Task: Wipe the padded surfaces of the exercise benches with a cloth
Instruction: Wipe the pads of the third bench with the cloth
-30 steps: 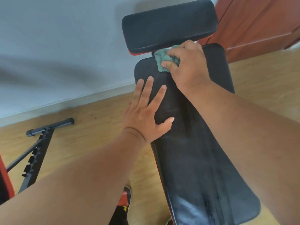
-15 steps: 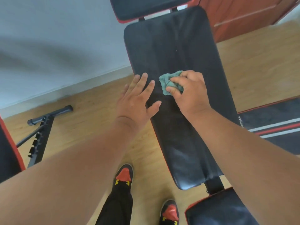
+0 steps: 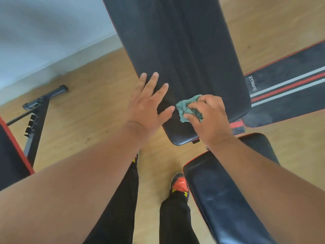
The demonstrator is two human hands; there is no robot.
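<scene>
Wood-grain floor [image 3: 91, 106], pale and matt, carries all equipment. Long back pad [image 3: 184, 55], black smooth vinyl with a centre seam and rounded corners, runs from 12 o'clock down to frame centre. Seat pad [image 3: 225, 199], same glossy vinyl with red piping, lies at 5 o'clock, faintly streaked and judged not yet wiped. A second bench [image 3: 288, 92] with red and grey stripes sits at 3 o'clock. A black steel frame [image 3: 35, 117] stands at 9 o'clock.

Left hand [image 3: 147, 106], fingers straight and spread, rests flat on the back pad's left edge, likely bracing it. Right hand [image 3: 209, 118] grips the cloth [image 3: 187, 110], a crumpled green terry wad pressed to the pad's lower end, just beside the left thumb
</scene>
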